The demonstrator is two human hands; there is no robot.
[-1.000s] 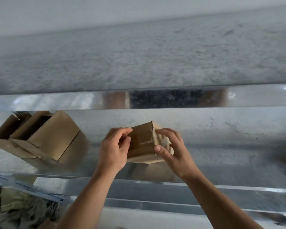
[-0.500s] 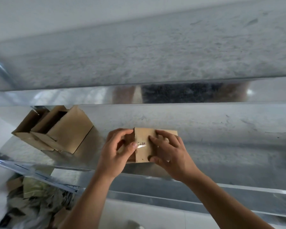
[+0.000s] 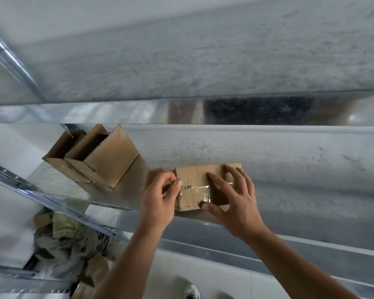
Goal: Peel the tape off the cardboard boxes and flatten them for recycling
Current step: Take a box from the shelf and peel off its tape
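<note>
A small brown cardboard box [image 3: 194,178] lies on the shiny metal shelf [image 3: 300,190] in the middle of the head view. A strip of clear tape [image 3: 195,190] crosses its top face. My left hand [image 3: 160,199] grips the box's left end, thumb and forefinger pinching at the tape's left end. My right hand [image 3: 231,197] lies over the box's right half with spread fingers, its thumb pressing the front edge by the tape.
Two open cardboard boxes [image 3: 95,156] stand side by side at the shelf's left. Below left, a pile of crumpled cardboard and paper [image 3: 69,244] fills a lower level behind metal rails [image 3: 52,203]. A shoe [image 3: 191,291] shows on the floor.
The box went from held up on edge to lying flat on the shelf, taped face up. My left fingers moved onto the tape's end; my right hand spread over the box.
</note>
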